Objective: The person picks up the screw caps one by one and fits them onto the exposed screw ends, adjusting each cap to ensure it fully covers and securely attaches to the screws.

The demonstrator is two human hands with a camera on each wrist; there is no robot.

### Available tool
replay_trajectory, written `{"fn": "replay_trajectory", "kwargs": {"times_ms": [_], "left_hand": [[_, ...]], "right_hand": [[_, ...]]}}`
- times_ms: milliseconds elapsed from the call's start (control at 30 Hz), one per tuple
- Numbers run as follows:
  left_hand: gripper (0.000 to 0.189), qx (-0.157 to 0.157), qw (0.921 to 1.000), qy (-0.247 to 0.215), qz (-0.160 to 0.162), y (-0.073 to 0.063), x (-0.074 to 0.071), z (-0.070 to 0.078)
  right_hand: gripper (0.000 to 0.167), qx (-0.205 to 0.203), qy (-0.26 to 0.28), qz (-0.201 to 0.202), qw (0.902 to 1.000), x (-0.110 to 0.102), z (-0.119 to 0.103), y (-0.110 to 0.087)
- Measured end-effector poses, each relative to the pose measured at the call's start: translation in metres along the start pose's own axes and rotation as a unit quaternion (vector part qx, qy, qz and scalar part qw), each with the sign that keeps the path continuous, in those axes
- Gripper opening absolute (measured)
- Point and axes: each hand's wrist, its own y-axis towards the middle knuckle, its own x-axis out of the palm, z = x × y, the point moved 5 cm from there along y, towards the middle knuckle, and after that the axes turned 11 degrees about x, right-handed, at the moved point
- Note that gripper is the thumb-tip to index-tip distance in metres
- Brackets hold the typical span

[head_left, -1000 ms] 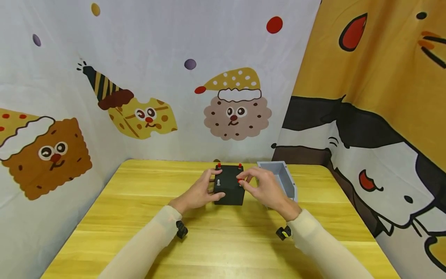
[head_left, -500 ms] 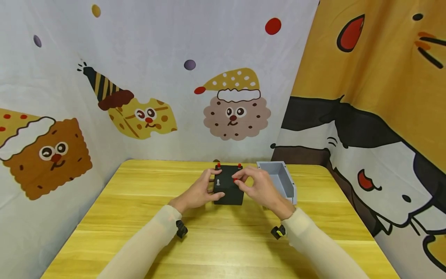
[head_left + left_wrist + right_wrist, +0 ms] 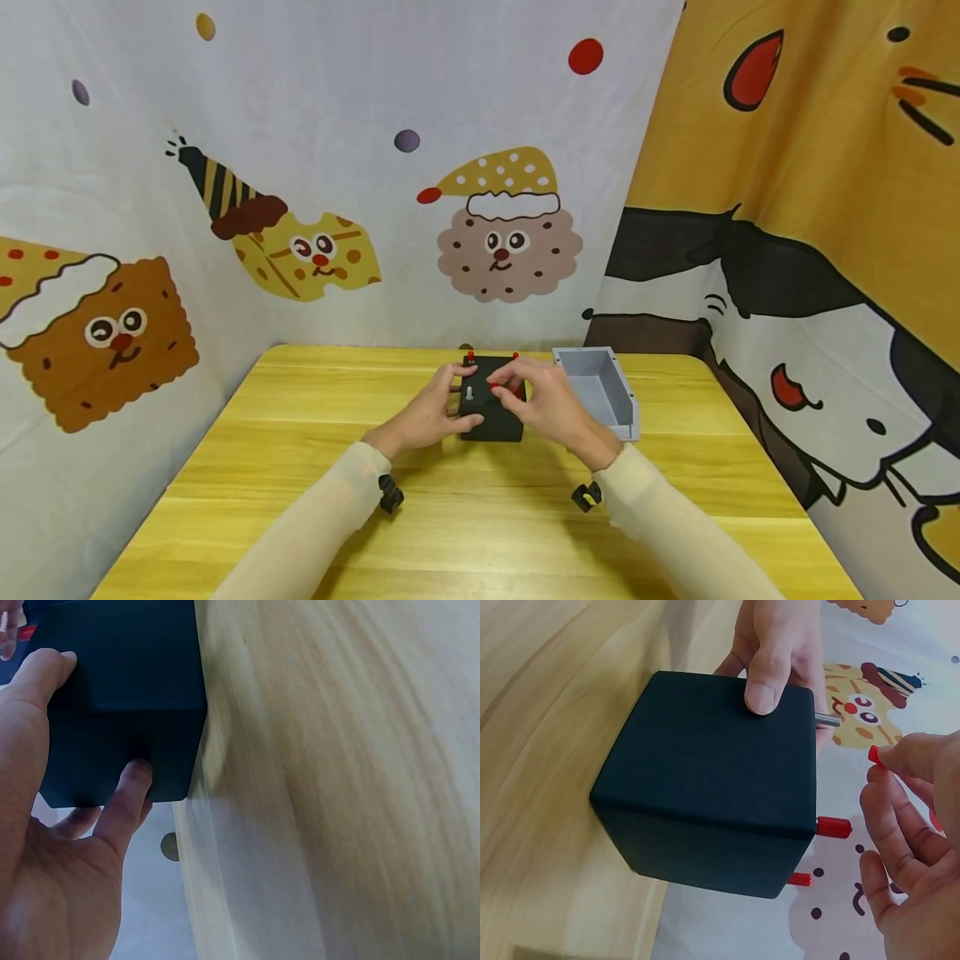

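A black box [image 3: 491,417] with short posts on its top stands towards the far side of the table. My left hand [image 3: 429,410] grips its left side, the thumb on the near face. In the right wrist view, a bare threaded metal post [image 3: 827,719] sticks out near the left thumb, and red caps [image 3: 832,827] cover other posts. Between thumb and finger, my right hand [image 3: 551,400] pinches a small red cap [image 3: 874,754], held apart from the bare post. Another bit of red [image 3: 935,820] shows by the right fingers; what it is stays unclear.
A grey open-topped bin [image 3: 600,379] stands right of the box, partly behind the right hand. The wooden table [image 3: 315,392] meets a cartoon-printed curtain [image 3: 337,100] at the back. Black wrist cameras [image 3: 391,493] sit at both cuffs.
My right hand has moved left over the box top, carrying the red cap from near the right-hand post towards the bare post. The left hand and the box have stayed in place.
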Motion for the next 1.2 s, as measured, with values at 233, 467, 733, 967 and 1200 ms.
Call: {"fn": "replay_trajectory", "kwargs": {"times_ms": [233, 467, 733, 967, 1200], "left_hand": [[0.084, -0.005, 1.0000, -0.008, -0.001, 0.001, 0.000, 0.000], [0.084, -0.002, 0.9999, -0.012, -0.003, 0.001, 0.001, 0.000], [0.083, -0.001, 0.9997, -0.024, -0.006, 0.001, 0.002, -0.001], [0.081, 0.007, 0.9995, -0.029, -0.007, 0.002, 0.002, -0.001], [0.077, 0.013, 0.9993, -0.034, -0.006, 0.002, 0.001, -0.001]], "right_hand": [[0.015, 0.004, -0.005, 0.001, 1.0000, 0.005, -0.002, 0.003], [0.015, 0.009, -0.017, -0.003, 0.9998, 0.012, -0.006, 0.006], [0.014, 0.016, -0.026, -0.009, 0.9995, 0.020, -0.007, 0.011], [0.015, 0.014, -0.040, 0.003, 0.9991, 0.025, -0.008, 0.014], [0.015, 0.027, -0.041, -0.008, 0.9988, 0.029, -0.006, 0.016]]}}
